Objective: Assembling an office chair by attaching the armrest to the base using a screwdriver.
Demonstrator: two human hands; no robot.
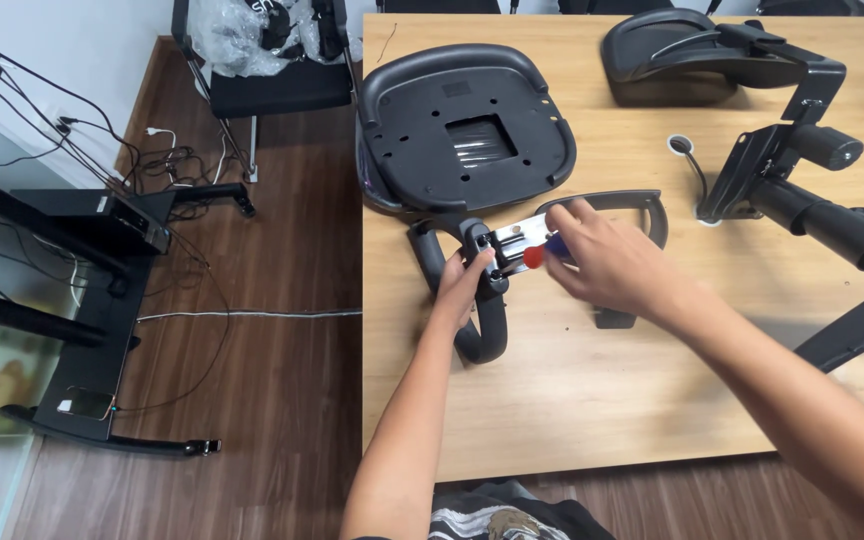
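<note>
Near the left edge of the desk point(552, 420), the left hand point(464, 285) is gripping a black chair armrest point(482, 320), its fingers curled around the upright part just below a silver metal bracket point(517, 238). The right hand point(602, 262) is reaching in from the right, closing around a screwdriver point(542, 252) with a red and blue handle whose end is pressing against the bracket. The armrest is lying flat on the wood, its curved lower part pointing toward the near edge of the desk. A second black armrest point(632, 205) is lying just behind the right hand, partly hidden by it.

Toward the far left corner, an upturned black seat pan point(467, 130) is resting on the desk, overhanging the left edge a little, with a rectangular opening in its middle. Along the far edge, a black chair back piece point(682, 50) is lying, joined to a black mechanism and a gas cylinder point(812, 210) stretching toward the right edge. A round cable hole point(680, 145) is sitting in the desk between them.

On the wooden floor point(272, 380) to the left, tangled cables point(172, 170) and a black metal stand point(92, 300) are standing well apart from the desk.
</note>
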